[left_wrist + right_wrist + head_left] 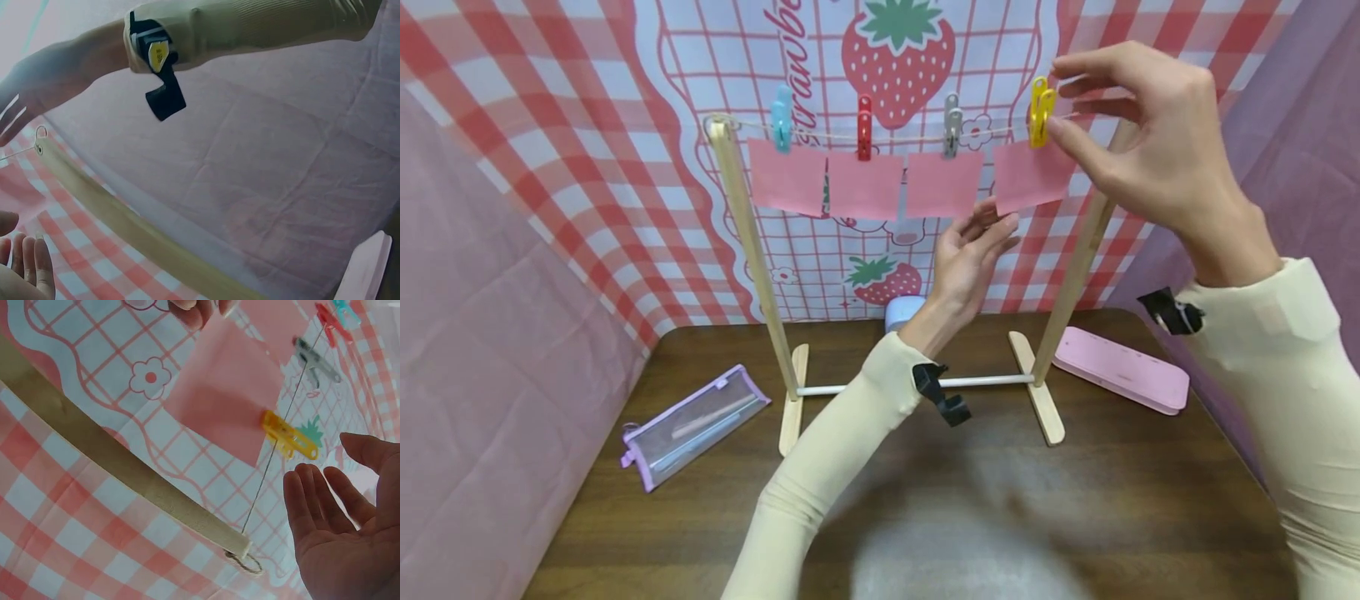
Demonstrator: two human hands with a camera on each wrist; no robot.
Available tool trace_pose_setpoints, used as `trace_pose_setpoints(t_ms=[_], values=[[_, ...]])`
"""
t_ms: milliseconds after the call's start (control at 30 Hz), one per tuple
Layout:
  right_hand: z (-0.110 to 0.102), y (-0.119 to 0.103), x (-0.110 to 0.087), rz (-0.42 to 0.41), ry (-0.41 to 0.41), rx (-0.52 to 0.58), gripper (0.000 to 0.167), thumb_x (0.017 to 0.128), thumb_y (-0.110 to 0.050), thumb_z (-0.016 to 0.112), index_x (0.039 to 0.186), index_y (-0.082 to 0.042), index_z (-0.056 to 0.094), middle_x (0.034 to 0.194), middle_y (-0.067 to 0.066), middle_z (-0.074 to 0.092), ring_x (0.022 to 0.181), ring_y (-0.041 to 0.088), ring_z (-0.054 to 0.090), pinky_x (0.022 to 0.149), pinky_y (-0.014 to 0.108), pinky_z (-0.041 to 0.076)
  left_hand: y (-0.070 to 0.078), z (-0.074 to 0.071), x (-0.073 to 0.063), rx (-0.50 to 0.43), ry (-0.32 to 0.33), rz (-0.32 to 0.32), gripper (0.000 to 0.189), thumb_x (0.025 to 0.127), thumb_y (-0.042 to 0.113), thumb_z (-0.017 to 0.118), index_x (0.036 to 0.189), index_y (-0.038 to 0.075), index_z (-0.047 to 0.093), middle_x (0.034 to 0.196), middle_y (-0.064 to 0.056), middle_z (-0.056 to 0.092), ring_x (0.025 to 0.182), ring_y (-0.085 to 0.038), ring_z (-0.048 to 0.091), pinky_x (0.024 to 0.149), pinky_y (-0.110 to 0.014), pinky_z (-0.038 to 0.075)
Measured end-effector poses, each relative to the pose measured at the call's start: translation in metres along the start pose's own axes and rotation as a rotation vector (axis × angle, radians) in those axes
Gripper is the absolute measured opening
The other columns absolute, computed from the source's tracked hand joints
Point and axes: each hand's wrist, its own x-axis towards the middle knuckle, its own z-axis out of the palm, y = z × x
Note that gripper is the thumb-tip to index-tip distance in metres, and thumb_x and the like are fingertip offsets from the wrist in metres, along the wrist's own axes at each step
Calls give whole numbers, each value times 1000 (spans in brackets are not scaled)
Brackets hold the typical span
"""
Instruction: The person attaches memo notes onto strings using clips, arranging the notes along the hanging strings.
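A pink paper square [1032,177] hangs at the right end of a string, held by a yellow clothespin [1042,112]. My right hand [1157,125] is beside that clothespin, thumb and fingers spread apart; the right wrist view shows a gap between the fingertips and the yellow clothespin [289,435]. My left hand [970,254] is at the paper's lower left corner, its fingers loosely bent. To the left hang more pink squares [865,185] under a grey clothespin [952,125], a red clothespin [864,127] and a light blue clothespin [782,119].
The string runs between two wooden posts [752,258] on flat feet, joined low down by a white rod [988,382]. A clear purple-edged pencil pouch [696,427] lies left on the brown table [700,542], a pink case [1120,369] right. Behind my left wrist is a pale blue object [902,310].
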Motion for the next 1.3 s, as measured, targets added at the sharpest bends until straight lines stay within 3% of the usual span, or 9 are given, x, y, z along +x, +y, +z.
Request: trace_pose_setpoints(t_ms=[100,200,467,600,767,967,1100,1167,1300], values=[[0,-5,-10,-50,18,-5,43,89,-2,78,131,-1,69,125,17,74,113,-8,65,101,9,53,0,-7,-3,51,-13,4,28,97,-12,60,122,2,65,103,2,71,96,-11,70,91,-26,62],[3,-11,-23,-46,28,-1,48,87,1,79,133,-4,69,126,15,74,115,-12,62,99,6,51,2,-15,-7,92,-24,3,38,97,-11,62,134,-8,57,104,2,71,95,-10,70,90,-24,63],[6,-16,-46,-7,29,8,66,82,9,80,143,-9,62,135,13,68,116,-15,57,96,1,49,11,-41,-22,151,-28,-24,32,96,-11,63,125,2,62,110,-3,68,95,-11,70,90,-23,62],[5,-13,-53,-3,29,17,65,81,10,80,142,-6,63,126,17,70,111,-17,58,91,-1,49,17,-53,-31,220,-24,-18,37,96,-9,65,132,-5,58,111,-3,67,96,-11,69,90,-24,62],[5,-10,-62,-19,-17,1,61,86,5,77,143,-4,60,121,21,70,110,-17,58,90,-1,49,23,-70,-43,371,-34,4,44,93,-7,69,135,-9,55,114,-2,68,99,-11,69,92,-23,61],[8,-9,-78,2,-94,-2,64,85,6,77,145,-2,57,126,23,68,112,-20,54,92,-3,47,31,-90,-63,597,-110,93,39,92,-4,73,129,-8,60,125,-26,67,102,-12,69,93,-27,62],[16,-8,-92,12,-111,17,67,81,8,80,143,-3,59,128,20,69,109,-21,53,93,-3,46,40,-103,-77,707,-151,126,35,94,-1,71,128,-7,61,124,-28,66,104,-17,68,93,-32,63],[20,-6,-99,10,-114,14,68,79,6,82,143,-4,60,129,18,69,108,-16,57,95,-3,45,44,-111,-85,770,-175,138,34,96,1,70,128,-4,62,124,-25,67,108,-24,68,95,-38,64],[28,-3,-116,-1,-145,6,71,78,-1,86,144,-6,61,137,15,67,110,11,66,99,-2,42,53,-124,-102,894,-215,164,34,97,4,71,130,2,62,128,-20,68,117,-35,67,101,-47,61]])
